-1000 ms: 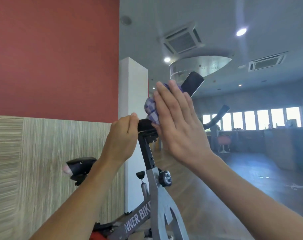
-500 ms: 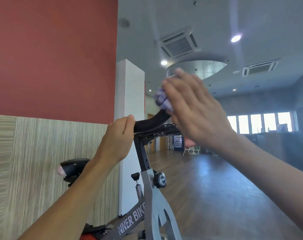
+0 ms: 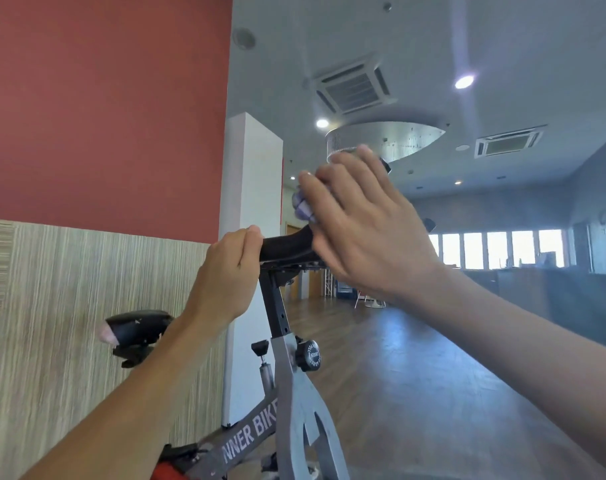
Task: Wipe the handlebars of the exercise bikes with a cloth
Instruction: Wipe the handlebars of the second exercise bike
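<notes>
A grey exercise bike (image 3: pixel 294 403) stands before me with a black handlebar (image 3: pixel 284 245) on a black post. My left hand (image 3: pixel 225 271) grips the handlebar's near left part, fingers curled over it. My right hand (image 3: pixel 360 223) has straight fingers and presses a purple checked cloth (image 3: pixel 301 204) against the upward-curving part of the bar. Most of the cloth and that part of the bar are hidden behind my palm. The bar's black tip (image 3: pixel 385 165) pokes out above my fingertips.
The bike's black saddle (image 3: pixel 135 329) sits at the left near a striped wall panel (image 3: pixel 69 306). A white pillar (image 3: pixel 249 265) stands behind the bike. A black adjustment knob (image 3: pixel 308 355) is on the frame. Wooden floor (image 3: pixel 416 393) stretches to the right.
My right hand with the cloth has slid up along the curved bar toward its tip. My left hand has kept its grip. The view has shifted slightly.
</notes>
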